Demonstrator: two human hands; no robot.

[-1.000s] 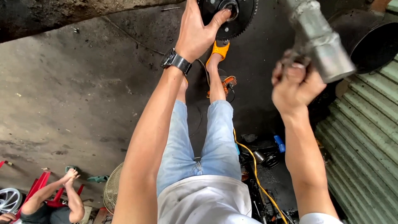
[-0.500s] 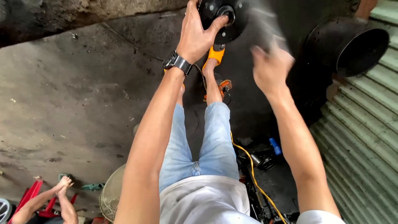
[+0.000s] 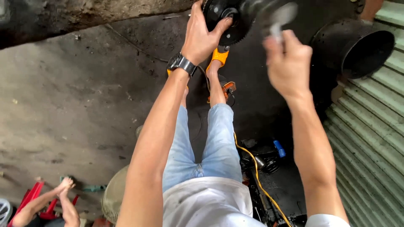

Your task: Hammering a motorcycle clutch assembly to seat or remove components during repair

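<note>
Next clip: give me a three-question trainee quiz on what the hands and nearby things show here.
1. True or false: the left hand grips a black toothed disc.
2. What does the right hand hold? A) a red stool B) a blurred grey metal tool C) a yellow cable
3. Fill in: on the left wrist sits a dark ____.

Key:
1. True; the fingers wrap its rim.
2. B; it is too blurred to tell which tool it is.
3. Wristwatch.
</note>
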